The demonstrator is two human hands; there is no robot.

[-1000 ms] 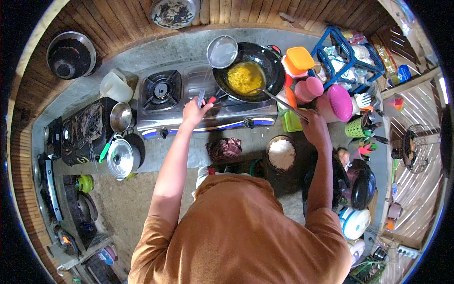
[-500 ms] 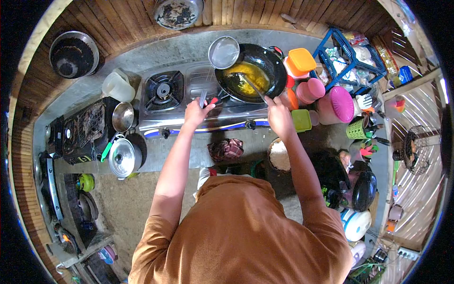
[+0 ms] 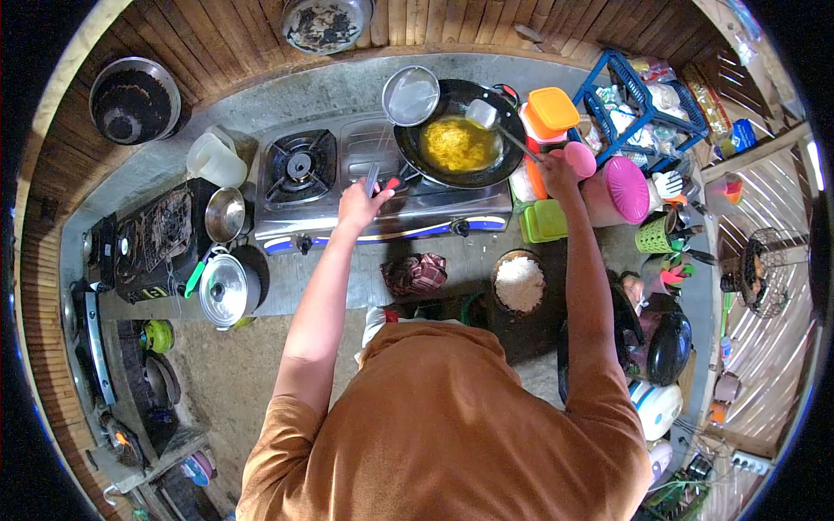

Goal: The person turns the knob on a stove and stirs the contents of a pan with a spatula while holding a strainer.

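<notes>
A black wok (image 3: 424, 171) stands on the right burner with frothy yellow food (image 3: 459, 144) in oil. My right hand (image 3: 556, 171) is closed around the handle of a metal spatula (image 3: 480, 113), whose blade is over the far right inside of the wok. My left hand (image 3: 360, 207) is closed on a grey metal handle that points up toward a round mesh strainer (image 3: 411, 95); the middle of that handle is hard to make out. The strainer's bowl overlaps the wok's upper left rim. Beside my left fingers shows the wok's red-tipped handle (image 3: 393, 184).
The gas stove (image 3: 347, 227) has a bare left burner. Lidded plastic tubs (image 3: 554, 110) and a pink-lidded container (image 3: 625, 193) crowd the right. Near me are a folded cloth (image 3: 415, 273) and a bowl of white grains (image 3: 519, 285). A lidded pot (image 3: 228, 291) stands left.
My right hand has moved right, carrying the spatula blade from the wok's middle to its far right side. The yellow food appears frothier and more spread out. My left hand stays put.
</notes>
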